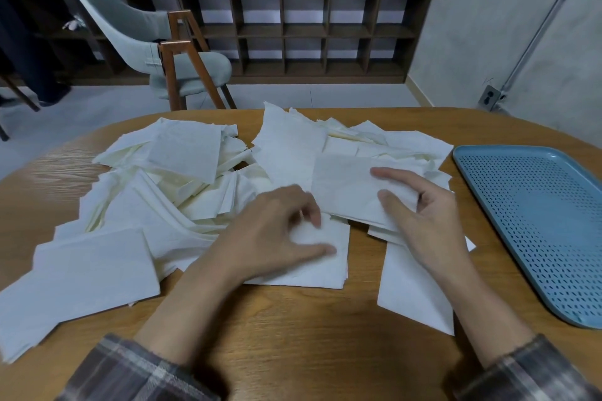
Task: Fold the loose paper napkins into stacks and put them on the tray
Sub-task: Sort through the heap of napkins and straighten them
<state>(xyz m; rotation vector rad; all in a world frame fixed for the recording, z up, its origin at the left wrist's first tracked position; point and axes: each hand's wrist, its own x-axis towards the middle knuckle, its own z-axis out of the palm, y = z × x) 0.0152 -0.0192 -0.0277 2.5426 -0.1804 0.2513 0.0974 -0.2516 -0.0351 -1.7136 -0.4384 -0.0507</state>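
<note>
Now, left hand (pixel 277 234) palm-down, fingers (pixel 313 217) bent, seemingly pressing folded stack (pixel 322 268), right hand (pixel 426 218) pinching napkin (pixel 342 185).

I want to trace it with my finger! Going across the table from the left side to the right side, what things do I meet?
A heap of napkins → left hand → right hand, pinching a napkin → blue tray.

left hand (pixel 280 231): palm down, fingers (pixel 309 209) bent, grip unclear (blur) | right hand (pixel 423 210): fingers pinch napkin (pixel 345 187)
</note>
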